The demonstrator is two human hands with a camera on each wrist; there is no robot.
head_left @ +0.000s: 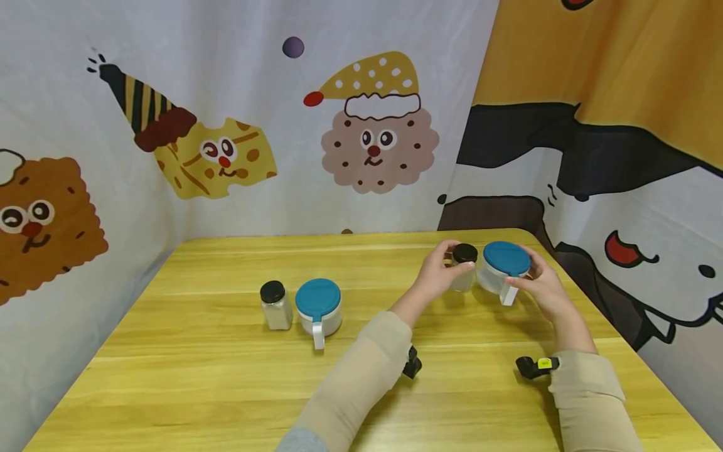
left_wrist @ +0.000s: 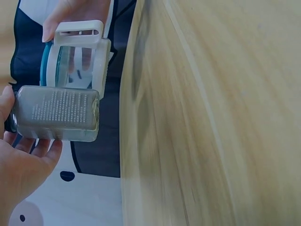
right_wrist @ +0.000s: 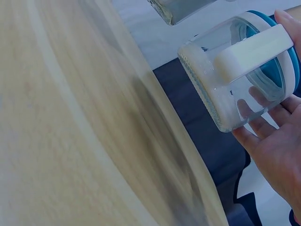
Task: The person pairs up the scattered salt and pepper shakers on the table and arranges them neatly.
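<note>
My left hand (head_left: 435,275) grips a small square glass jar with a black lid (head_left: 464,253) between thumb and fingers. In the left wrist view the jar (left_wrist: 56,113) has rows of pale print and hangs above the table. To its right, my right hand (head_left: 546,287) holds a clear round seasoning pot with a blue lid (head_left: 506,257) and a white handle. Fingers show through the pot's wall (right_wrist: 221,84) in the right wrist view, where its base is off the tabletop. Jar and pot are side by side, both upright in the head view.
On the left of the wooden table (head_left: 186,376) stand a second black-lidded jar (head_left: 278,312) with pale contents and a second blue-lidded pot (head_left: 319,300), handle toward me. A printed curtain (head_left: 237,37) hangs behind the table and along its sides.
</note>
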